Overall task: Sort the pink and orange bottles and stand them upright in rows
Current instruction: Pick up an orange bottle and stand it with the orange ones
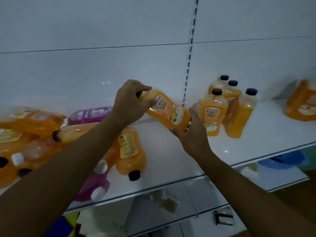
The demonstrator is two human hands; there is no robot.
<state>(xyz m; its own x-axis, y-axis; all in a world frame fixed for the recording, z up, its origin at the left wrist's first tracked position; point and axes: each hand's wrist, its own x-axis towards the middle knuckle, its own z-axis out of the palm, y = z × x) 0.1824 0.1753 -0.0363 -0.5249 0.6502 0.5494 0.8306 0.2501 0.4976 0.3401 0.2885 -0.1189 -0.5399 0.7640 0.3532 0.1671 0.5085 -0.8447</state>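
An orange bottle (166, 110) with a black cap is held tilted above the white shelf (171, 161). My left hand (131, 100) grips its neck end, and my right hand (191, 134) cups its base. Just to the right, several orange bottles (238, 106) with black caps stand upright in rows. On the left lies a jumbled pile of orange bottles (32, 124), with a pink bottle (90, 114) at the back and another pink bottle (95, 185) near the front edge. One orange bottle (130, 151) lies cap-forward in the middle.
A shrink-wrapped pack of orange bottles (302, 101) sits at the far right of the shelf. A slotted upright (188, 65) runs up the white back panel. Below the shelf edge is a lower shelf with a blue basin (283, 159) and blurred goods.
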